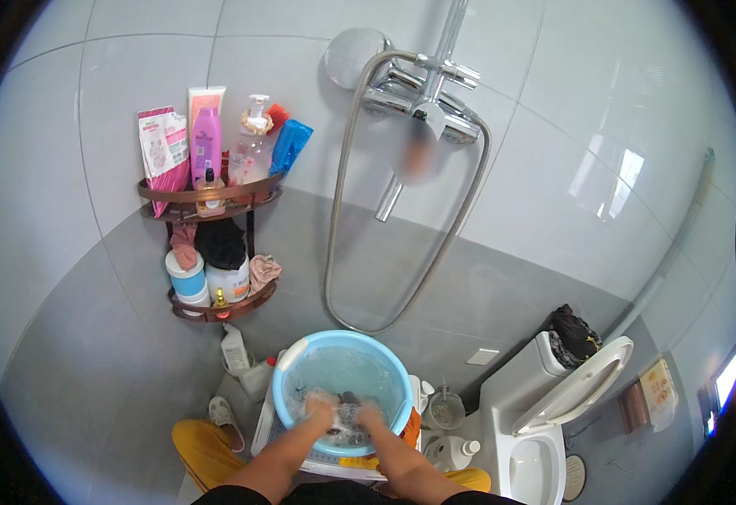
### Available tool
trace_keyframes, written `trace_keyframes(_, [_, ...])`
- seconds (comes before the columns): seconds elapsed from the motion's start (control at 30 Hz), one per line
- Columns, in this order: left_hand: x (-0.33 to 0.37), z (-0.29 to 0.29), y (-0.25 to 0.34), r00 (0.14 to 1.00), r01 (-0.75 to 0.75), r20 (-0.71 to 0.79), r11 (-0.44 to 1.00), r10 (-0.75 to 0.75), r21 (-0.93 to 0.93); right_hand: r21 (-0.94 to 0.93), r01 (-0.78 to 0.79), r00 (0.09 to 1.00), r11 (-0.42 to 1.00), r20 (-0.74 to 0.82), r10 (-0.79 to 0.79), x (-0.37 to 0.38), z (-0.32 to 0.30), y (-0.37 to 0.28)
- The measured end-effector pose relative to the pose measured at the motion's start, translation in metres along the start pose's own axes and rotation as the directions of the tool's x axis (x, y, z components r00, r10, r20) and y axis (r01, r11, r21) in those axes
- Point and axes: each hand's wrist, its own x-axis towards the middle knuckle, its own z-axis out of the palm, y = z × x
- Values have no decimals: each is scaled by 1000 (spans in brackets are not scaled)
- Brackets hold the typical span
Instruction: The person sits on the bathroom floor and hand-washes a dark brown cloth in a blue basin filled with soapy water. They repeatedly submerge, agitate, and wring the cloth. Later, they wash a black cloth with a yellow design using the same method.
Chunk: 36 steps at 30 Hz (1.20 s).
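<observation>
Forearms (282, 459) angle fwd w/ hands (320, 406) in basin (347, 336).

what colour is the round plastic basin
The round plastic basin is light blue; the head view shows it best.

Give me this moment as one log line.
left hand: in basin water | right hand: likewise | dark item: between hands, grip unclear | toilet: at right, lid up

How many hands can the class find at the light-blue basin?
2. In the basin, the left hand and, to its right, the right hand dip into foamy water, which partly hides both.
</observation>
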Motion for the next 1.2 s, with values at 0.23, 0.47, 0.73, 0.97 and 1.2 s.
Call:
trace_keyframes(0.23, [-15, -49, -20, 895, -291, -446, 757, -1, -585, 918, -272, 947, 289, 203, 249, -20, -59, -21])
trace_keyframes(0.47, [-11, -50, 11, 949, -117, 180, -821, -258, -559, 973, 91, 993, 214, -104, 50, -62, -101, -55])
trace_keyframes(0.73, [-2, -54, 14, 981, 29, 182, -872, -70, -488, 484, 554, 802, 677, -527, -281, -88, -97, -79])
trace_keyframes(0.97, [-1, -63, 38, 972, 42, 221, -871, -77, -490, 545, 401, 848, 737, -525, -73, -83, -89, -83])
trace_keyframes(1.2, [-5, -76, 36, 872, 91, 205, -264, -444, -960, 506, 159, 895, 848, -436, 92, -48, -85, -33])
